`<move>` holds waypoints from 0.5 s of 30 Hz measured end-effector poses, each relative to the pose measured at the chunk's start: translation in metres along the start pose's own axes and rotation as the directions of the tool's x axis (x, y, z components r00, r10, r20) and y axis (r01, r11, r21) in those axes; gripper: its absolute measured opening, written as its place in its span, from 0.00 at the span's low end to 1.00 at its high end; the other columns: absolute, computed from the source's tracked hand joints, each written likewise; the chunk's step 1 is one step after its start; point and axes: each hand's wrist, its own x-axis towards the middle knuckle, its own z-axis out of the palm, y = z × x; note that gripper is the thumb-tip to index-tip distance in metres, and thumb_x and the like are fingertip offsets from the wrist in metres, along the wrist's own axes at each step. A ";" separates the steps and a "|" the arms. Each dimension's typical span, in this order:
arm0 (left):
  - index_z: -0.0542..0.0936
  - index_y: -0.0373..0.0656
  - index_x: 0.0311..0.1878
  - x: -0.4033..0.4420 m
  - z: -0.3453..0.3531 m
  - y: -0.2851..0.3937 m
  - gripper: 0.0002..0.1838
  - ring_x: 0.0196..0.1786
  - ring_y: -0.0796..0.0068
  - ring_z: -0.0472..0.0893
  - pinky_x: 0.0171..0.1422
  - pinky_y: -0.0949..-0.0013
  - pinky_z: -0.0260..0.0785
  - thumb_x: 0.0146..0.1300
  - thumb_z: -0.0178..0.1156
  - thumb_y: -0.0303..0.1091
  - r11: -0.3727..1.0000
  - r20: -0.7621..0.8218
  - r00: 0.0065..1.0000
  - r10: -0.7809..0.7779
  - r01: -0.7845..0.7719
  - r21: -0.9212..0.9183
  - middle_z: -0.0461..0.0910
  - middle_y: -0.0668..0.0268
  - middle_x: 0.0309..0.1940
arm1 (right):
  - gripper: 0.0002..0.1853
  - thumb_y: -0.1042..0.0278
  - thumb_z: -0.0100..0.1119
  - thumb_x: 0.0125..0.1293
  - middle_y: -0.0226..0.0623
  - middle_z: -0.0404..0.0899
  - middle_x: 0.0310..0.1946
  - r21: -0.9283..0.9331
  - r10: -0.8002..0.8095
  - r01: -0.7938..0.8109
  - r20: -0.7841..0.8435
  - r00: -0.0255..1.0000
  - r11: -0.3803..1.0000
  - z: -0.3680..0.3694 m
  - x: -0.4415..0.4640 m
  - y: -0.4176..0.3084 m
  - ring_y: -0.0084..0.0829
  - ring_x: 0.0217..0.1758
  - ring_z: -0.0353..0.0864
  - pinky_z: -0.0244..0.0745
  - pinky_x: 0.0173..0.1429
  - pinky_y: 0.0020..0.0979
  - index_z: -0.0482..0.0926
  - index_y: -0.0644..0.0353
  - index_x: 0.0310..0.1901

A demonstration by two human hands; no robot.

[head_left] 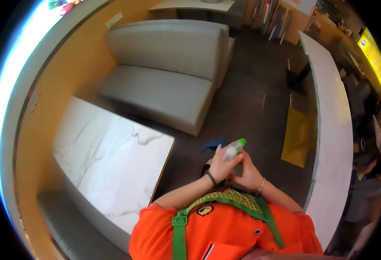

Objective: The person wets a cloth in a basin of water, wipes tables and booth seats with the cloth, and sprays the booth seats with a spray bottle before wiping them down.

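Note:
Both of my hands are together in front of my chest, over the dark floor. My left hand (223, 166) has its fingers wrapped round a small whitish bottle (231, 152) with a bright green top. My right hand (250, 174) meets it from the other side, fingertips close to the bottle; what it grips, if anything, is hidden. A blue cloth (214, 144) shows just beyond my left hand's fingers. Below the hands are my orange shirt (156, 234) and a green-strapped apron (225, 198).
A white marble-patterned table (112, 160) stands at the left, with a grey bench (160, 86) behind it. Along the right runs a long white counter (333, 112), with a yellow panel (295, 138) beside it. Another table (192, 5) is at the top.

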 end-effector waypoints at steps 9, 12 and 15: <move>0.77 0.39 0.45 0.219 0.006 -0.015 0.19 0.41 0.56 0.73 0.48 0.62 0.65 0.48 0.63 0.36 0.990 -0.199 0.973 -0.119 0.101 -0.101 0.74 0.53 0.38 | 0.26 0.81 0.53 0.55 0.38 0.65 0.56 0.227 0.203 -0.167 -0.144 0.969 0.959 -0.144 0.180 0.119 0.31 0.53 0.71 0.70 0.53 0.27 0.67 0.60 0.58; 0.76 0.37 0.46 0.242 0.001 -0.052 0.21 0.44 0.57 0.74 0.50 0.64 0.65 0.47 0.63 0.31 0.977 -0.339 0.916 -0.214 0.196 -0.086 0.72 0.53 0.45 | 0.23 0.73 0.54 0.56 0.39 0.67 0.55 0.034 0.200 -0.202 0.063 0.978 0.979 -0.157 0.261 0.167 0.31 0.52 0.71 0.70 0.52 0.27 0.69 0.61 0.56; 0.76 0.37 0.47 0.255 -0.013 -0.063 0.21 0.49 0.56 0.73 0.55 0.64 0.64 0.47 0.63 0.30 0.938 -0.446 0.830 -0.334 0.337 -0.074 0.72 0.52 0.46 | 0.23 0.68 0.53 0.57 0.42 0.66 0.56 -0.129 0.117 -0.089 0.235 0.965 0.988 -0.133 0.355 0.232 0.37 0.57 0.68 0.66 0.58 0.30 0.68 0.62 0.56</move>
